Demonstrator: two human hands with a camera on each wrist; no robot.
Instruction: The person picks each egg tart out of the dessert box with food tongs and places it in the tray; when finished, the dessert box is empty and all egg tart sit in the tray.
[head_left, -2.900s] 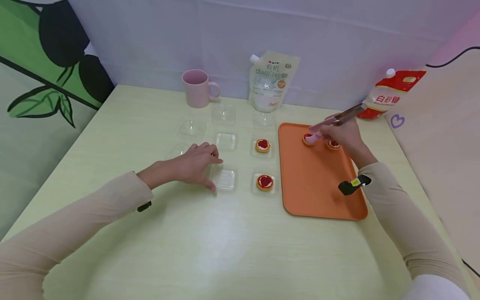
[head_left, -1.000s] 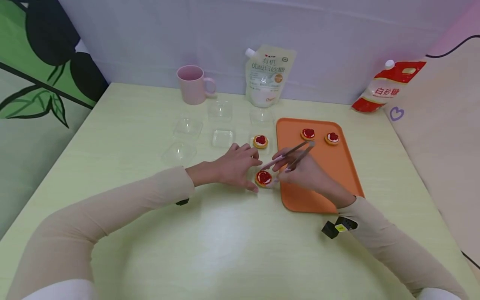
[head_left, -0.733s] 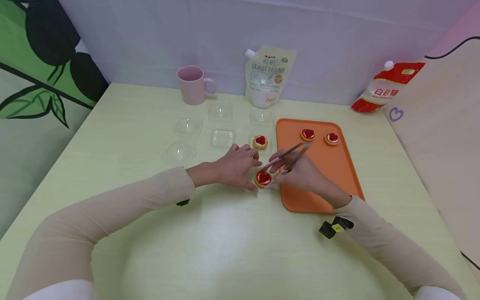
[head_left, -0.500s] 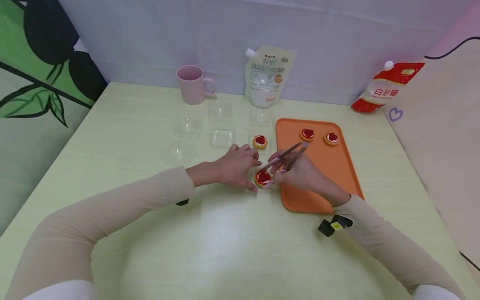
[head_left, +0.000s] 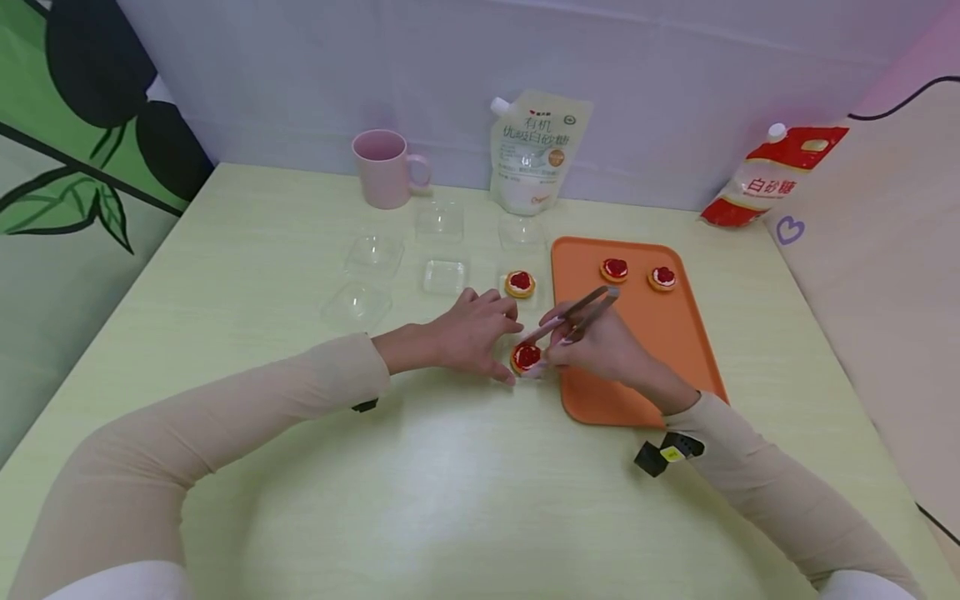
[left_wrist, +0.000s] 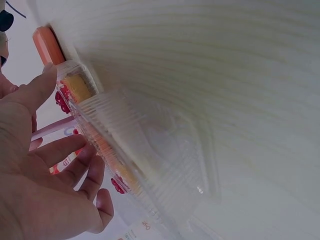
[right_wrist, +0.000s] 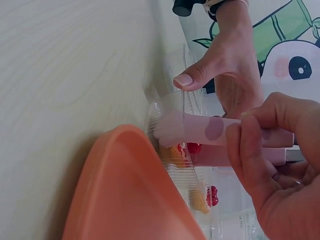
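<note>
A red-topped tart (head_left: pixel 526 357) sits in the nearer clear plastic box (right_wrist: pixel 172 172) left of the orange tray. My left hand (head_left: pixel 474 332) spans that box's left side, thumb at the near corner and forefinger at the far corner. In the left wrist view its thumb (left_wrist: pixel 40 87) lies at the rim and the other fingers curl loosely. My right hand (head_left: pixel 596 337) holds metal tongs (head_left: pixel 588 312) with pink tips, which reach down either side of the tart. The box base is largely hidden by my hands. Another boxed tart (head_left: pixel 520 283) sits just behind.
Two tarts (head_left: pixel 614 269) lie at the back of the orange tray (head_left: pixel 645 333). Several clear plastic boxes (head_left: pixel 358 307) and an open base (head_left: pixel 445 277) stand to the left. Behind are a pink mug (head_left: pixel 382 171), a white pouch (head_left: pixel 538 154) and a red-and-white bag (head_left: pixel 776 177).
My right hand has brought the tongs from a tart on the tray over to the nearer boxed tart. The left hand has moved right to that box. Lately both barely move.
</note>
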